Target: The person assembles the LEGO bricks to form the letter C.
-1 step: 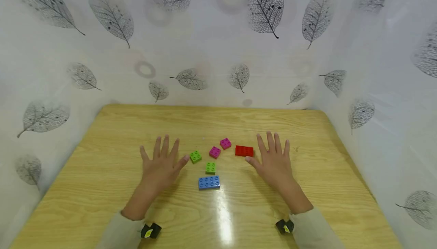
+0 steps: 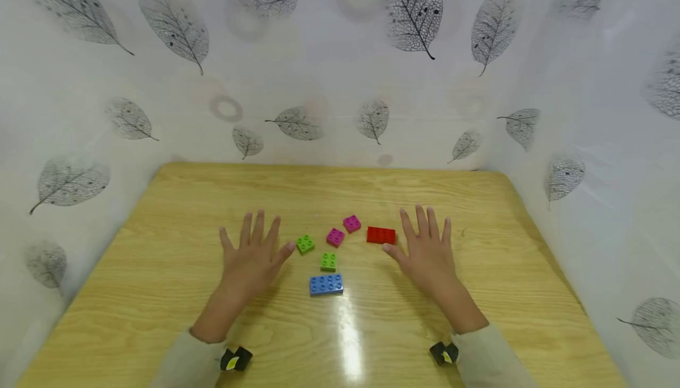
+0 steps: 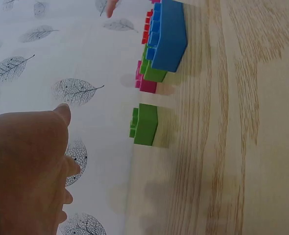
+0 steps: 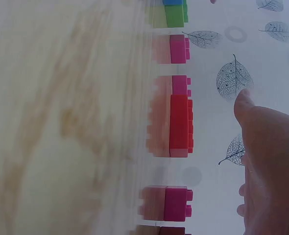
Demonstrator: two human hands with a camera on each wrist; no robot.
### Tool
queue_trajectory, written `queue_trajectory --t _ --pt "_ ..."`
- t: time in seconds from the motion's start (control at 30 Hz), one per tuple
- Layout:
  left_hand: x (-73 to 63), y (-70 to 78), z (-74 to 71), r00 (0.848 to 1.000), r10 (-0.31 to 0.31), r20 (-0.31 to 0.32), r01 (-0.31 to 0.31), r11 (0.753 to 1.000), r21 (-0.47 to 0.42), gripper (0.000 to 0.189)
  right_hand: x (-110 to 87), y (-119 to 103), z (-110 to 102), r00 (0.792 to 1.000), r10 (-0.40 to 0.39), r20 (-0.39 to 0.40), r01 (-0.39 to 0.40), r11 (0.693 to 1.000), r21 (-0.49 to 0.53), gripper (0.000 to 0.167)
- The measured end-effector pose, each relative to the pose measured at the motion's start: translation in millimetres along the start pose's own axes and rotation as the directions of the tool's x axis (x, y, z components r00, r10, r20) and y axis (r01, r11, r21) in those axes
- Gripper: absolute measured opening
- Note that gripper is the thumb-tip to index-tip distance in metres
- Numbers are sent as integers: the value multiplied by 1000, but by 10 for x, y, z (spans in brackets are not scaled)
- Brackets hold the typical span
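My left hand [image 2: 249, 267] is held with its fingers spread, left of the bricks, and grips nothing. Its thumb is nearest a green brick [image 2: 305, 244]; the left wrist view shows a gap between hand and brick [image 3: 145, 125]. My right hand [image 2: 427, 258], also spread and holding nothing, has its thumb beside a red brick [image 2: 381, 235], apart from it in the right wrist view. Between the hands lie two pink bricks [image 2: 335, 237], a second green brick [image 2: 328, 261] and a longer blue brick [image 2: 326, 284].
The right wrist view also shows a further pink brick [image 4: 176, 204] and a dark red piece [image 4: 172, 230], neither visible in the head view. The wooden table [image 2: 329, 193] meets a leaf-patterned curtain [image 2: 329, 81] at the back and sides.
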State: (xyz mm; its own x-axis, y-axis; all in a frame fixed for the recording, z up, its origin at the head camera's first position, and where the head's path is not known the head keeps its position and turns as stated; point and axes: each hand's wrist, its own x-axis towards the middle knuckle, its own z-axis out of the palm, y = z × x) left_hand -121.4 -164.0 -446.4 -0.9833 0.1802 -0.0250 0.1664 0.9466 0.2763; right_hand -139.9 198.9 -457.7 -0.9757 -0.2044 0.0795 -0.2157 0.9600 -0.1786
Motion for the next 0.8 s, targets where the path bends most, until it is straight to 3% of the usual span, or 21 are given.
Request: queue_trajectory --t 0.57,0.8 --pt "-22 27 45 1000 5 -8 -5 1000 -16 82 -26 13 10 1000 -8 -7 8 1000 19 92" --pt "-39 79 57 1000 20 -21 -21 997 -74 80 -51 15 -15 1000 3 -26 0 994 109 89"
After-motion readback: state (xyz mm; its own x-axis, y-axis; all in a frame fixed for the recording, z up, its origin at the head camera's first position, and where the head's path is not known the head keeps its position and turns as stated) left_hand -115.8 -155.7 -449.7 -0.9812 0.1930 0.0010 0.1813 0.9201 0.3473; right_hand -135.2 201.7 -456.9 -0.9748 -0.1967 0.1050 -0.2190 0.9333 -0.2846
